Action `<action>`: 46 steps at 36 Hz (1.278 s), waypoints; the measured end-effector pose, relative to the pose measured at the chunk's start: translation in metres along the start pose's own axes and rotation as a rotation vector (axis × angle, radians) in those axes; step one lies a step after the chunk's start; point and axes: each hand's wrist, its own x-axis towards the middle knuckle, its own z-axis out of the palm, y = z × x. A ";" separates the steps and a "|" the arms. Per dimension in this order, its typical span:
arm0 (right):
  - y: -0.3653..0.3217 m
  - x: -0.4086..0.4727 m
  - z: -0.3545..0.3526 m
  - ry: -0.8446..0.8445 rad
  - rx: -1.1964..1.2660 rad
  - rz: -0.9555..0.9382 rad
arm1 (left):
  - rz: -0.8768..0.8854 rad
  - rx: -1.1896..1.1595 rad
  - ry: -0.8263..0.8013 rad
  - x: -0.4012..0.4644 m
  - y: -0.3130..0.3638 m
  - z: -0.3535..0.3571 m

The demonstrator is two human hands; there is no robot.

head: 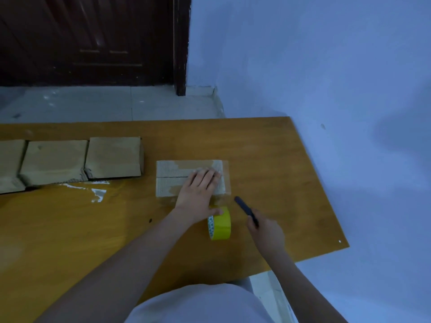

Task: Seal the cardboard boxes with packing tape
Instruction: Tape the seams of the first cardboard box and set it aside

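box [177, 178] mid-table [268, 159], landmark. left hand [198, 190] flat on its lid, fingers straight, likely pressing tape down. tape roll [220, 223] on edge just near side of box. right hand [265, 231] beside roll grips dark cutter [246, 209], presumably ready to cut. three more boxes [114, 157] left of it.

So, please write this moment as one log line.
left hand flat on box | right hand holds cutter | tape roll standing

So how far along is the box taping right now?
Done: nothing looks clearly finished; I cannot tell whether the three boxes at the left are taped. In hand: the left hand presses flat on the small box, tape roll standing beside it, while the right hand grips a dark cutter. Left: cutting the tape and the other boxes.
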 end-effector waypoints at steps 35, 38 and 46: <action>-0.039 0.021 0.044 -0.186 1.128 0.185 | -0.083 -0.190 0.050 0.005 -0.001 0.007; -0.044 0.019 0.042 -0.164 1.126 0.178 | -0.085 -0.196 0.131 0.004 0.001 0.011; -0.034 0.005 0.033 -0.130 1.013 0.144 | -0.168 -0.168 0.263 0.022 0.001 0.015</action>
